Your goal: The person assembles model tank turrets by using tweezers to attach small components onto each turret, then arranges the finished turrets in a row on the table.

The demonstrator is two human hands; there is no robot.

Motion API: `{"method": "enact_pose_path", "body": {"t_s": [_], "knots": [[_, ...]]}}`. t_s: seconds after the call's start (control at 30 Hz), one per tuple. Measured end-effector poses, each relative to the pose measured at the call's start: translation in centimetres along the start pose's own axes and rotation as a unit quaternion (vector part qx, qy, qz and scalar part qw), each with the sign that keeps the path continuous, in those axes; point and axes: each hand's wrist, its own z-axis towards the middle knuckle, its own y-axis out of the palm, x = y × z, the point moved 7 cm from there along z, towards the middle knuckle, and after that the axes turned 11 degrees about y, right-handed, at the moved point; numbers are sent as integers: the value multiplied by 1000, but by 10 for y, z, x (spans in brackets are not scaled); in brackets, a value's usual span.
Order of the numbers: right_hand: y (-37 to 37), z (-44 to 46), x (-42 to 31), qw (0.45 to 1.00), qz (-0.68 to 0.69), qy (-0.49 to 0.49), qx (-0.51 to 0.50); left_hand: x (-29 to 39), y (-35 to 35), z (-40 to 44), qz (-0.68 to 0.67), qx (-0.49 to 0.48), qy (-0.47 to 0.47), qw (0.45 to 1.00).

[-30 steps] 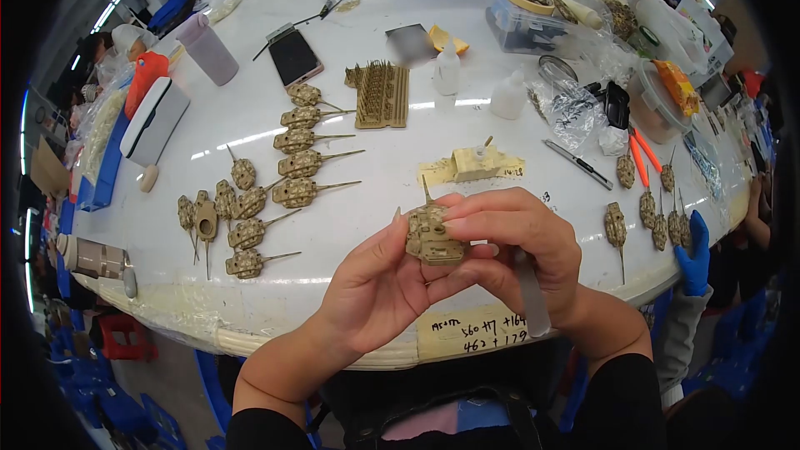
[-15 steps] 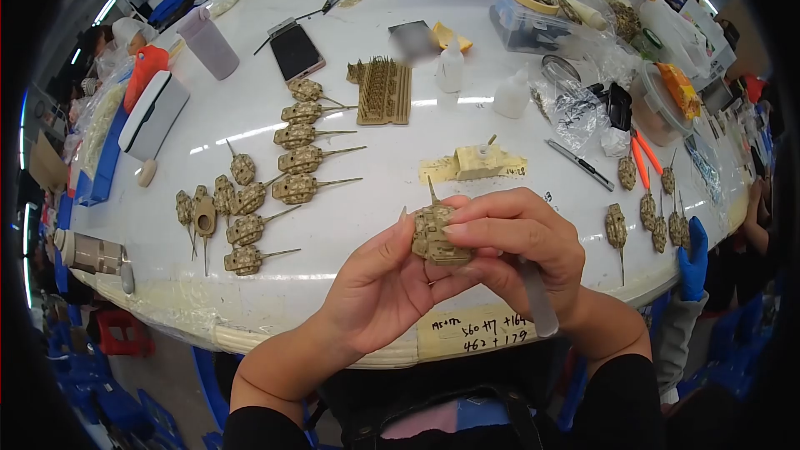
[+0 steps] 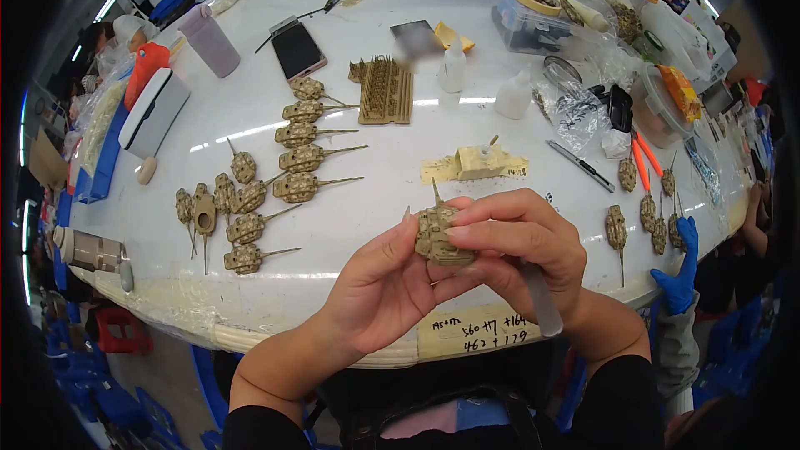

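Note:
Between my hands is a camouflage-painted model tank turret [image 3: 435, 237], its thin barrel pointing away from me. My left hand [image 3: 379, 287] supports it from the left and below, thumb along its side. On the right, the thumb and fingers of my right hand [image 3: 529, 242] grip the turret's top and rear edge. A flat grey metal strip [image 3: 543, 304], perhaps a tweezers' end, sticks out below my right palm; its other end is hidden. Just beyond my hands, a pale yellow block [image 3: 479, 163] sits on tape on the table.
Several finished-looking turrets [image 3: 298, 187] lie at left, more [image 3: 616, 229] at right. A parts sprue [image 3: 386, 92], phone [image 3: 298, 52], dropper bottles [image 3: 511, 98], craft knife [image 3: 581, 167] and orange-handled tool [image 3: 647, 154] lie farther back. Another person's blue-gloved hand [image 3: 679, 275] reaches in at right.
The other person's blue-gloved hand has spread its fingers and reached toward the right-hand turrets. My hands and the turret have barely moved.

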Motion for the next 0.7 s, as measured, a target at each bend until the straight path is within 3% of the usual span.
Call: {"method": "enact_pose_path", "body": {"t_s": [0.3, 0.43, 0.5, 0.53, 0.6, 0.63, 0.7], "knots": [[1, -1, -1, 1000, -15, -20, -13, 0, 0, -1, 7, 1, -10, 1000], [-6, -1, 3, 995, 18, 87, 50, 7, -1, 0, 64, 21, 32, 997], [-8, 0, 6, 994, 18, 96, 47, 24, 2, 0, 156, 55, 136, 977], [-9, 0, 10, 993, 18, 107, 40, 25, 3, 0, 162, 53, 136, 976], [-8, 0, 18, 991, 22, 129, 27, 49, 11, -6, 293, 41, 311, 903], [-8, 0, 19, 991, 29, 124, 30, 50, 10, -6, 302, 39, 311, 900], [-4, -1, 20, 994, 24, 109, 9, 64, 26, -22, 562, -5, 446, 697]]}}
